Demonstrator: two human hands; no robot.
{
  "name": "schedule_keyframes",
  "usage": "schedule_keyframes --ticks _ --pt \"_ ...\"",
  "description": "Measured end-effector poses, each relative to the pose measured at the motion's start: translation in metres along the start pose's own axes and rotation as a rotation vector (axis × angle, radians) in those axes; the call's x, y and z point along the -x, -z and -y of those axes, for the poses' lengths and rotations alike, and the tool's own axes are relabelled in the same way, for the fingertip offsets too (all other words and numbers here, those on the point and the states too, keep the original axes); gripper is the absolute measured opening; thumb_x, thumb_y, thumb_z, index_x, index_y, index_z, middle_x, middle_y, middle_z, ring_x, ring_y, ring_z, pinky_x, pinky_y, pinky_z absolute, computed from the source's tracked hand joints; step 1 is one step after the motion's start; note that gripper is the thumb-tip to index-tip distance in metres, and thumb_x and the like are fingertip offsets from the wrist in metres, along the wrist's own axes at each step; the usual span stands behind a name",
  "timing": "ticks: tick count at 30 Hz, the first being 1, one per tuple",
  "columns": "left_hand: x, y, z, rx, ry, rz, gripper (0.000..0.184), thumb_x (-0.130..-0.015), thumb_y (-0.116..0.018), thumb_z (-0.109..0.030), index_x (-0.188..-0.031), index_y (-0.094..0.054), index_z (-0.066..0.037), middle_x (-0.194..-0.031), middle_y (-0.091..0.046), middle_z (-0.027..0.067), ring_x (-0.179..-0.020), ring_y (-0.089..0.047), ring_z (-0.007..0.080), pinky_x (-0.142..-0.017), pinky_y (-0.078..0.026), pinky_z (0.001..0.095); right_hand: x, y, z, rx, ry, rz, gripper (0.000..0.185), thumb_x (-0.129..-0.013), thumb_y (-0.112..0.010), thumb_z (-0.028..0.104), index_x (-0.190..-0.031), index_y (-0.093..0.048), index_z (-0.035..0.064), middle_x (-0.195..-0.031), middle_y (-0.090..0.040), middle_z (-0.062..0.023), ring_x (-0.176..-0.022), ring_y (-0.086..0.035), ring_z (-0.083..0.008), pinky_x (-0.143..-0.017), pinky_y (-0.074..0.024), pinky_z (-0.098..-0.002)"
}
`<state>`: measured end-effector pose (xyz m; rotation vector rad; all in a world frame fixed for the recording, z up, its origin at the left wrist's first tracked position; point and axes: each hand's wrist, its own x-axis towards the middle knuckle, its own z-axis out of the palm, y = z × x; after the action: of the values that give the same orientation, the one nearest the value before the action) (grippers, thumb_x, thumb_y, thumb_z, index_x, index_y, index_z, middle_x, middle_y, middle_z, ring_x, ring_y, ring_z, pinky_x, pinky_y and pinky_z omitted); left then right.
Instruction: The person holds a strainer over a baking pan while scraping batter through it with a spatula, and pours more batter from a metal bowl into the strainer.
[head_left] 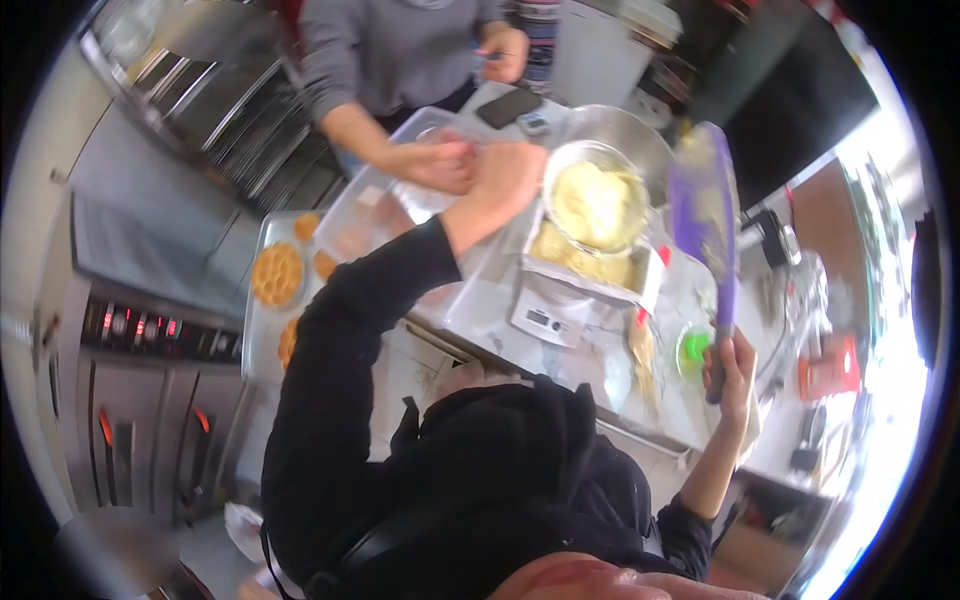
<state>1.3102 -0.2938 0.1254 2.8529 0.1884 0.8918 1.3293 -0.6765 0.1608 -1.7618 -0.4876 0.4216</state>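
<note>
My right hand [735, 372] is wrapped round the dark handle of a large purple spatula [692, 195], raised with its blade upward. Pale batter smears the blade. At the far side of the counter my left hand [508, 178] is closed at the left rim of a metal bowl [549, 212]. Its fingertips are mostly hidden. Thick pale yellow batter [597, 200] lies in this bowl. The bowl is over a paper-lined pan [640, 285], which also has yellow batter in it. Beneath the pan is a white kitchen scale [545, 318].
A person in a grey sweater [405, 45] stands opposite, one hand [430, 165] over a clear plastic bin [455, 305]. A larger metal bowl [640, 135], a phone [508, 108], a brush [641, 350] and a green item [695, 347] are on the counter. Pies [277, 274] stand left.
</note>
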Motion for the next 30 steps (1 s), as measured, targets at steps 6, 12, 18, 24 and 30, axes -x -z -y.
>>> schedule_keyframes --ticks 6,12,18,24,30 --pt "0.004 -0.002 0.009 0.094 -0.004 0.117 0.008 -0.058 -0.057 -0.008 -0.065 -0.057 -0.006 -0.063 -0.057 0.0142 -0.064 -0.056 0.0336 -0.057 -0.044 0.0397 0.004 0.001 0.007 0.029 -0.109 0.034 0.034 -0.085 -0.049 0.026 -0.104 -0.050 -0.0016 -0.055 -0.046 0.0002 -0.038 -0.038 -0.0033 -0.035 -0.0278 -0.0167" --pt "0.015 0.009 0.000 0.205 0.069 0.451 0.018 -0.055 -0.060 -0.009 -0.071 -0.055 -0.002 -0.066 -0.055 0.0138 -0.058 -0.056 0.0303 -0.055 -0.043 0.0370 0.001 0.016 0.021 0.242 -0.137 0.080 0.032 -0.080 -0.052 0.017 -0.108 -0.050 0.0006 -0.057 -0.046 -0.0015 -0.047 -0.042 -0.0072 -0.042 -0.0330 -0.0221" --pt "0.035 0.025 -0.015 0.878 0.375 0.763 0.017 -0.064 -0.056 -0.001 -0.074 -0.043 0.004 -0.063 -0.046 0.0064 -0.047 -0.055 0.0144 -0.045 -0.048 0.0269 -0.002 0.035 0.046 0.664 0.164 0.190 0.050 -0.071 -0.051 0.004 -0.120 -0.039 0.0053 -0.065 -0.050 -0.0110 -0.064 -0.051 -0.0237 -0.061 -0.0395 -0.0339" --pt "0.050 0.038 -0.025 1.014 0.355 0.942 0.025 -0.070 -0.055 0.000 -0.088 -0.036 0.000 -0.064 -0.040 0.0020 -0.046 -0.052 0.0110 -0.046 -0.050 0.0258 -0.002 0.031 0.098 1.117 0.240 0.234 0.051 -0.070 -0.046 -0.003 -0.118 -0.036 0.0090 -0.073 -0.054 -0.0141 -0.069 -0.052 -0.0315 -0.060 -0.0391 -0.0377" --pt "0.061 0.049 -0.040 1.184 0.455 1.022 0.028 -0.072 -0.057 -0.001 -0.090 -0.037 -0.002 -0.065 -0.040 0.0015 -0.042 -0.049 0.0089 -0.035 -0.039 0.0188 0.003 0.010 0.116 1.460 0.314 0.284 0.041 -0.069 -0.048 -0.001 -0.108 -0.043 0.0088 -0.074 -0.054 -0.0107 -0.064 -0.054 -0.0283 -0.055 -0.0390 -0.0363"
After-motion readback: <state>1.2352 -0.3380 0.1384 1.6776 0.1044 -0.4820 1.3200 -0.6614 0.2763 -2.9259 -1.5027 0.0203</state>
